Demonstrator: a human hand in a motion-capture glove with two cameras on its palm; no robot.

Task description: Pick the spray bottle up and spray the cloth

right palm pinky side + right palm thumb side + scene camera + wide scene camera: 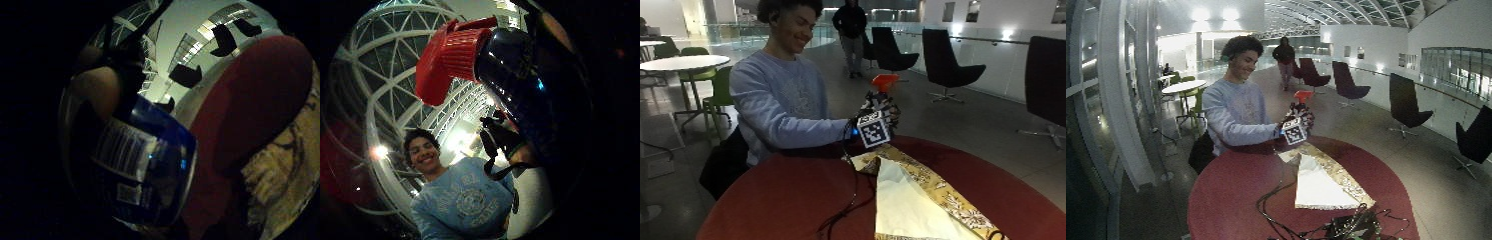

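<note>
A spray bottle with a red-orange nozzle head (883,81) and a dark blue body is held up in the air by the gloved right hand (878,114), whose fingers wrap round the bottle above the table's far edge. Up close, the blue labelled body (145,165) fills the little finger side palm view and the red cap (451,56) fills the thumb side palm view. Below the hand, a cream and gold patterned cloth (916,200) lies folded on the dark red round table (786,200). The cloth (1322,180) shows in the wide view too.
Black cables (846,205) run from the hand across the table beside the cloth, toward a tangle of gear (1345,227) at the table's near edge. Dark chairs (949,62) stand behind. A white table with green chairs (686,65) is at the back left.
</note>
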